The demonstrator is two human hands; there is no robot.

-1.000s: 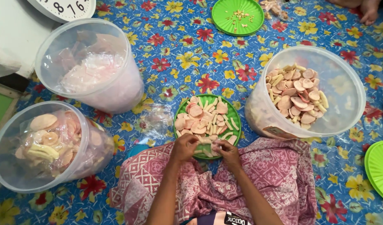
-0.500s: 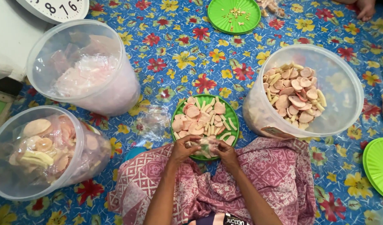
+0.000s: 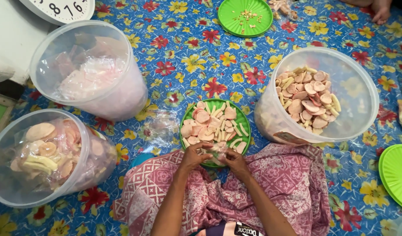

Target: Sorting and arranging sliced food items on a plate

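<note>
**Crackers on the green plate, both hands at the near edge**

So, the green plate is heaped with pale pink round crackers and cream stick pieces. It sits on the floral mat, right against my patterned lap cloth. Clear tubs crowd it: a cracker-filled tub just right, two bag-filled tubs left. My left hand and right hand curl at the plate's near rim, fingers pinching a small clear bag between them.

The person's forearms are bare, without sleeves. A pink and maroon batik cloth with white floral and diamond patterns covers the lap, draping right.
</note>
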